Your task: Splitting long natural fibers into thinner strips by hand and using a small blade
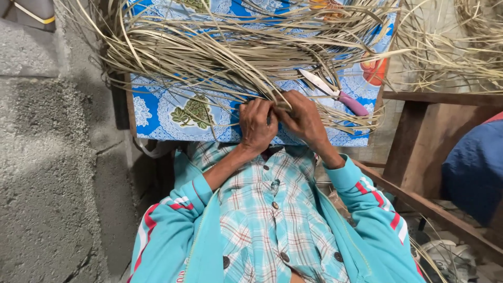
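Both hands, left [257, 124] and right [302, 118], pinch tight on dry strips [230, 57] at the near table [157, 118] edge. A hard tug could snap one, and the knife [335, 93] just beside the right knuckles might nick them.

Long, thin, pale dried leaf strips [220, 57] are spread in a loose tangled heap across the far and middle worktop; several ends are gathered at the near edge, pinched between both hands.
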